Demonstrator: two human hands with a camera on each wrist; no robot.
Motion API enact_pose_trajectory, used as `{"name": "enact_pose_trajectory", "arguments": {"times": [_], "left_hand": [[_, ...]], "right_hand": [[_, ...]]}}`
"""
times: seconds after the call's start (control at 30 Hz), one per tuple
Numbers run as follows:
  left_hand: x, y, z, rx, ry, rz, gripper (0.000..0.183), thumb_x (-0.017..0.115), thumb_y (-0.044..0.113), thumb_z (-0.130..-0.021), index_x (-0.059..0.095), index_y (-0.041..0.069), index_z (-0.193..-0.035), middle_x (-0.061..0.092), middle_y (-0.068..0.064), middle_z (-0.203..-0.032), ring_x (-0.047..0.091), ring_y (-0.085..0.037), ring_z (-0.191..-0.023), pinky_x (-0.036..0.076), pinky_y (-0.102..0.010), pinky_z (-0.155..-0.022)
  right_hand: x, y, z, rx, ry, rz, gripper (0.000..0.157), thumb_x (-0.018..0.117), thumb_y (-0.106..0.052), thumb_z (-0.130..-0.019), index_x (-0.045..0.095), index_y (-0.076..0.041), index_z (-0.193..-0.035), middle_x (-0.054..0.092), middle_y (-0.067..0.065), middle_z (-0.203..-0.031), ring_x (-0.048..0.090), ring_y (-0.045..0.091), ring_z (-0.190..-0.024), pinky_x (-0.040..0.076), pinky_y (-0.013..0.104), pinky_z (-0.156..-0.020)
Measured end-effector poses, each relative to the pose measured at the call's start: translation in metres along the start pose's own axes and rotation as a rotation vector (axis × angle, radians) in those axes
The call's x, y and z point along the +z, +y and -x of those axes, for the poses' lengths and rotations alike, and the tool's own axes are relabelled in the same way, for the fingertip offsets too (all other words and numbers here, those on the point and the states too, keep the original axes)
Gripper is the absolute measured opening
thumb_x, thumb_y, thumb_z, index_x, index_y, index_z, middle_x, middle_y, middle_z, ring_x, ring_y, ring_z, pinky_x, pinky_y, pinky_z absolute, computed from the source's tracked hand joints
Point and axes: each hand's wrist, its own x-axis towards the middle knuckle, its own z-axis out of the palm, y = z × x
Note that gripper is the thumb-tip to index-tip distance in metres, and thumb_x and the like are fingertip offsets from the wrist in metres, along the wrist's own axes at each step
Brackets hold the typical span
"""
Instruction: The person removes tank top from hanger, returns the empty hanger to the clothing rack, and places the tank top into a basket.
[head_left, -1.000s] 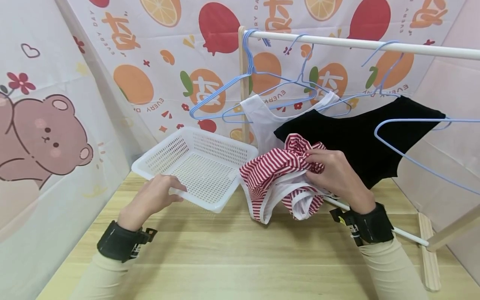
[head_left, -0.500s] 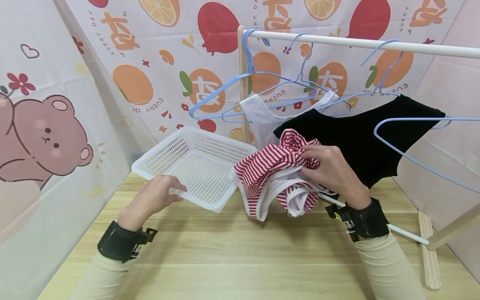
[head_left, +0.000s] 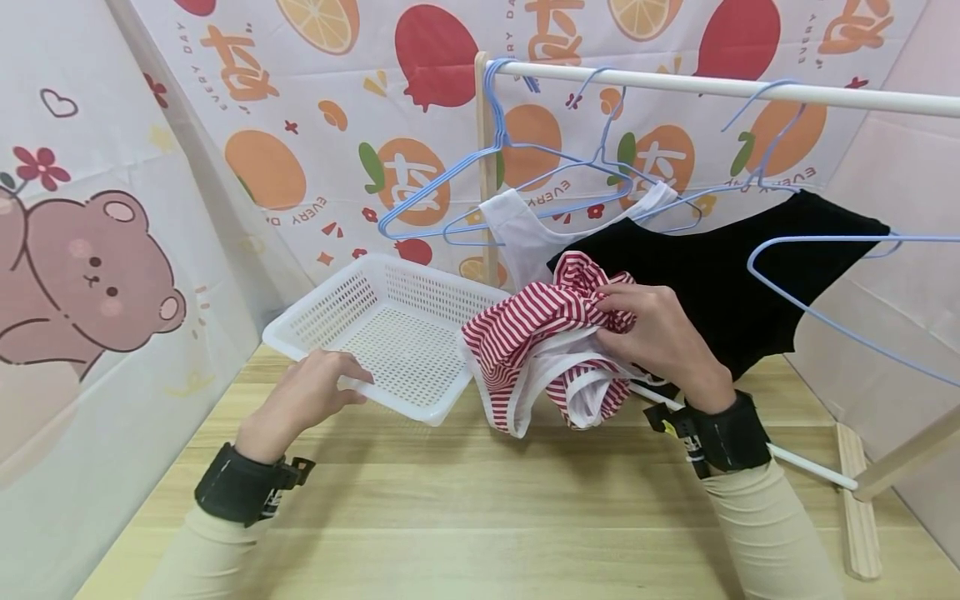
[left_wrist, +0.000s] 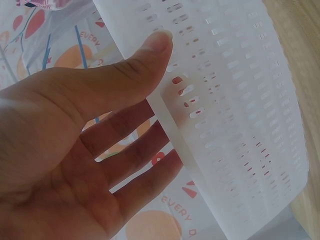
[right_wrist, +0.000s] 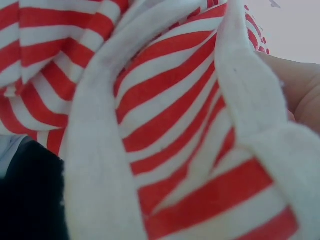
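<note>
My left hand grips the near rim of a white plastic basket. In the left wrist view the thumb presses one side of the basket wall, with the fingers round the other side. The basket tilts up, and nothing lies in its visible inside. My right hand pinches a bunched red-and-white striped garment with white trim. It hangs just right of the basket, overlapping its right corner. The striped cloth fills most of the right wrist view and hides most of the hand there.
A white rail on a wooden post carries several blue hangers. A white top and a black top hang behind the striped garment. An unclothed hanger juts out at right. The wooden table lies below.
My right hand has moved left and slightly up with the striped garment, bringing it closer to the basket. My left hand and the basket stay in place.
</note>
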Motion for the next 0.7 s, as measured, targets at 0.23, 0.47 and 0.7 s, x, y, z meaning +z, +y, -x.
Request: {"name": "enact_pose_trajectory", "arguments": {"times": [0.23,0.47,0.7], "left_hand": [[0.000,0.000,-0.001,-0.006,-0.011,0.002,0.028,0.085,0.010,-0.066,0.077,0.011,-0.093,0.074,-0.009,-0.096,0.068,-0.030,-0.095,0.054,-0.044,-0.070],[0.001,0.000,0.000,-0.003,-0.002,0.001,0.029,0.086,0.010,-0.066,0.077,0.011,-0.093,0.074,-0.010,-0.097,0.068,-0.031,-0.095,0.054,-0.044,-0.070],[0.000,0.000,-0.001,-0.006,-0.007,0.001,0.028,0.086,0.010,-0.066,0.077,0.011,-0.093,0.074,-0.009,-0.097,0.067,-0.031,-0.095,0.054,-0.044,-0.069]], "right_hand": [[-0.001,-0.002,-0.005,0.008,0.007,-0.004,0.022,0.078,-0.004,-0.071,0.073,0.000,-0.092,0.073,0.014,-0.097,0.066,0.029,-0.099,0.051,0.046,-0.091],[-0.002,-0.004,-0.011,0.015,0.010,-0.022,0.020,0.078,-0.004,-0.072,0.073,0.000,-0.091,0.072,0.016,-0.100,0.065,0.031,-0.104,0.050,0.046,-0.094],[-0.003,-0.007,-0.015,0.013,0.011,-0.025,0.021,0.078,-0.004,-0.072,0.073,0.000,-0.091,0.073,0.013,-0.095,0.066,0.028,-0.099,0.051,0.045,-0.092]]}}
